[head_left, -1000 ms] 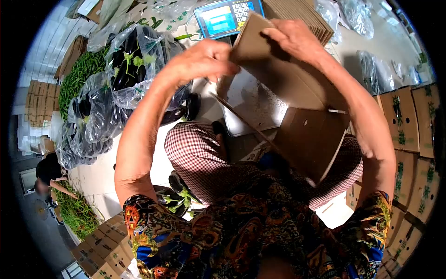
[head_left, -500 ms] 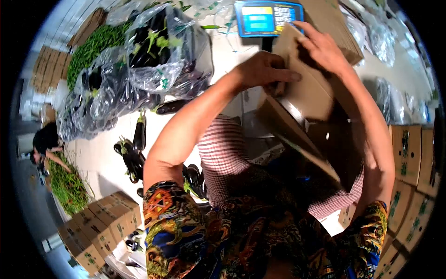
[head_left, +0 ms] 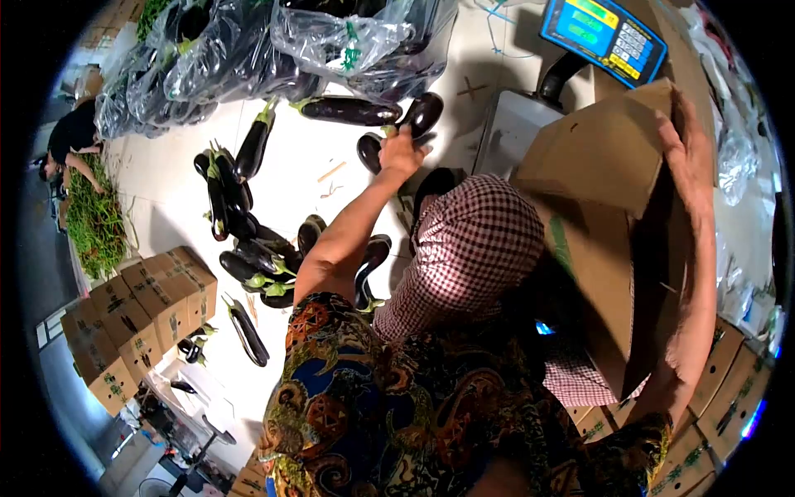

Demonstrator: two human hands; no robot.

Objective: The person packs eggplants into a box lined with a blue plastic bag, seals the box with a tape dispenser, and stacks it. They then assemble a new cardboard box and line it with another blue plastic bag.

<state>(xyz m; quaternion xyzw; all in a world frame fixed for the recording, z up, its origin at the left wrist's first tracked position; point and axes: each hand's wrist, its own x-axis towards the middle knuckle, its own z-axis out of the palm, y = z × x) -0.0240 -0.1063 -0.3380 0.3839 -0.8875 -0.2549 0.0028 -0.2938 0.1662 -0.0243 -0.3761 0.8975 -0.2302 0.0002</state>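
Your left hand [head_left: 402, 156] is down among the eggplants [head_left: 424, 114] on the floor [head_left: 306, 161]; I cannot tell whether its grip is closed on one. Your right hand [head_left: 690, 157] grips the cardboard box [head_left: 584, 236] at an upper flap, tilted, near the scale [head_left: 603, 37].

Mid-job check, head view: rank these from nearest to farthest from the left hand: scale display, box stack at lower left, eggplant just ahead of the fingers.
From the left hand:
1. Eggplant, just ahead of the fingers.
2. Scale display, upper right.
3. Box stack, lower left.
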